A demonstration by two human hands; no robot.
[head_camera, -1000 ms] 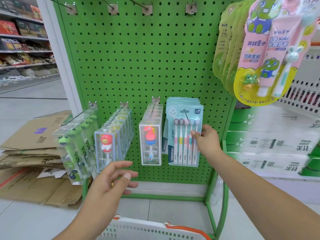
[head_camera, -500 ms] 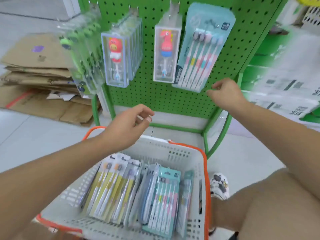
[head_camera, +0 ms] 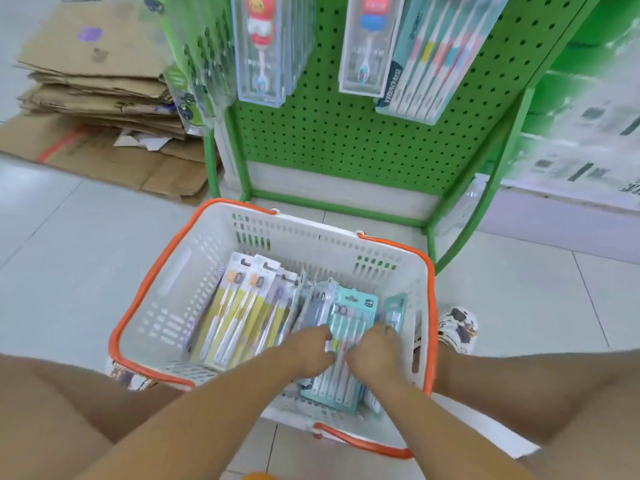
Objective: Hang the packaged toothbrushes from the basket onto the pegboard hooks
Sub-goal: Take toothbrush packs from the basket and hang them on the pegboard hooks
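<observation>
Both hands are down inside the white basket (head_camera: 194, 271) with orange handles, which sits on the tiled floor (head_camera: 69, 237) right in front of the green pegboard (head_camera: 346, 133). Left hand (head_camera: 306, 351) and right hand (head_camera: 374, 351) sit side by side, almost touching, on top of the teal toothbrush pack (head_camera: 353, 306) near the basket's right wall. Fingers of both hands look curled down onto the pack's middle; picture is motion-blurred, so a real grip versus plain contact cannot be told for either hand. The teal pack lies flat, top card toward the pegboard, lower end toward the basket's near edge. More teal packs stand on edge just right of it, against the right wall. Yellow toothbrush packs (head_camera: 235, 313) lie stacked and fanned along the basket's left half, with grey-blue packs (head_camera: 313, 303) between them and the teal one.

On the pegboard, the top edge of view shows hung stock: a clear box with a red character brush (head_camera: 259, 46), a second clear box (head_camera: 367, 43) to its right, then a hung teal multi-pack (head_camera: 433, 57) tilted at the board's right side. Green-trimmed clear packs (head_camera: 194, 64) hang at the board's left edge, blurred. Flattened cardboard (head_camera: 93, 84) is piled on the floor left of the board. A patterned shoe (head_camera: 457, 327) shows just outside the basket's right wall. Bare knees frame the bottom corners.
</observation>
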